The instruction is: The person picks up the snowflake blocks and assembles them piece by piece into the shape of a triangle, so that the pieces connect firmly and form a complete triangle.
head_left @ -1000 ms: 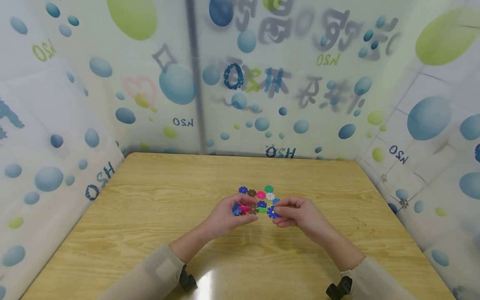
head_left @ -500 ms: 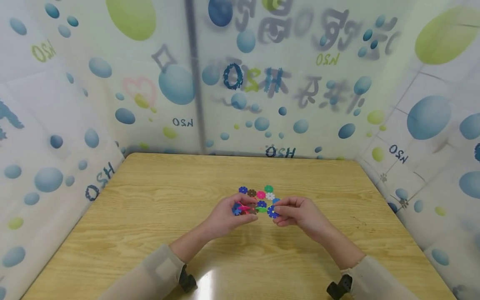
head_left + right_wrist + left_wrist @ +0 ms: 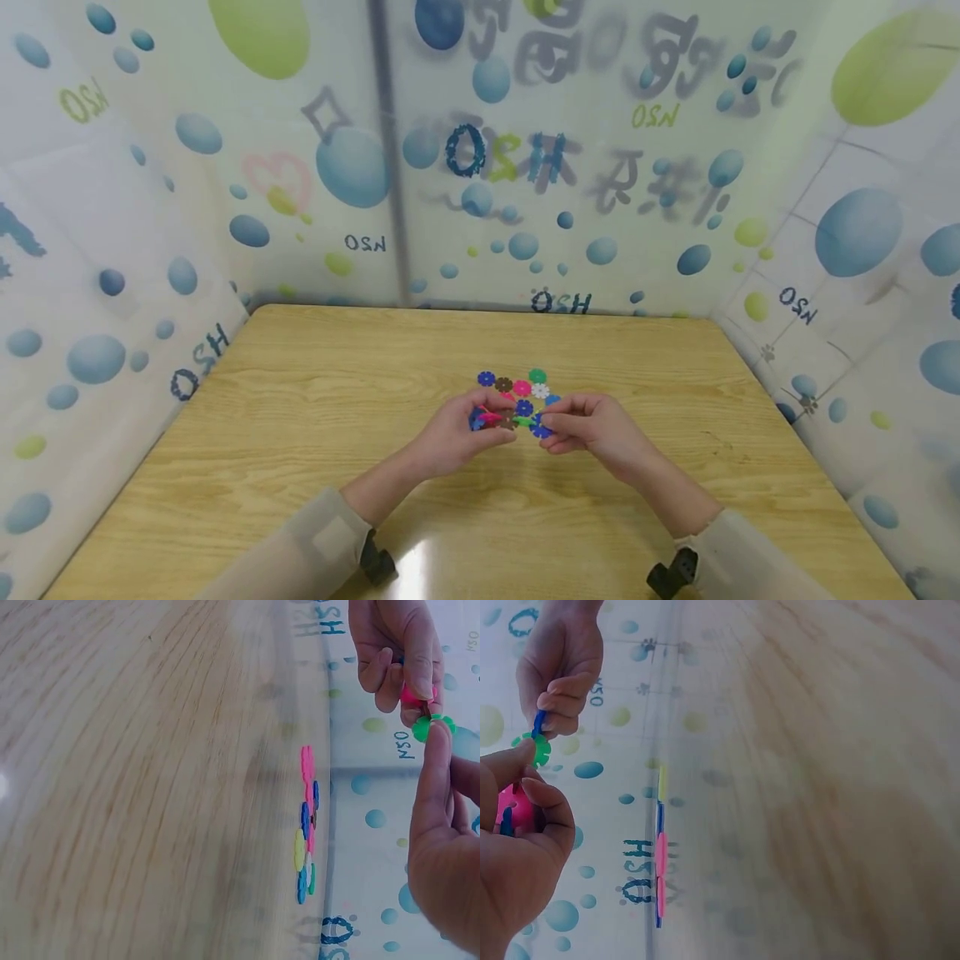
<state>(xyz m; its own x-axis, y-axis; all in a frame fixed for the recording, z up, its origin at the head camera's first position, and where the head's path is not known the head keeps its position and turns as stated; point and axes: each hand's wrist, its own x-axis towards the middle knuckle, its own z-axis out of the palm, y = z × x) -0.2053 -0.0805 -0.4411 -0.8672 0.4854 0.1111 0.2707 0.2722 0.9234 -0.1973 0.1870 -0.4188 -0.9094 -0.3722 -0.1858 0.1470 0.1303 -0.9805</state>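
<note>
My left hand (image 3: 453, 435) pinches a small cluster of joined plastic snowflake discs above the table. In it I make out a pink disc (image 3: 489, 417), a brown disc (image 3: 508, 422) and, at its right end, a green disc (image 3: 522, 422). Between thumb and fingers my right hand (image 3: 603, 427) holds a dark blue snowflake disc (image 3: 537, 427). In the left wrist view this blue disc (image 3: 538, 722) stands edge-on against the green disc (image 3: 541, 752); whether their slots interlock I cannot tell. Fingers hide part of the cluster.
Loose snowflake discs lie flat on the wooden table (image 3: 360, 367) just beyond the hands, among them a brown one (image 3: 503, 384), a white one (image 3: 540, 391) and a green one (image 3: 537, 377). Patterned sheets (image 3: 465, 275) enclose the table's back and sides.
My right hand has shifted slightly left, bringing the blue disc from a small gap up to the green disc. The left hand has barely moved.
</note>
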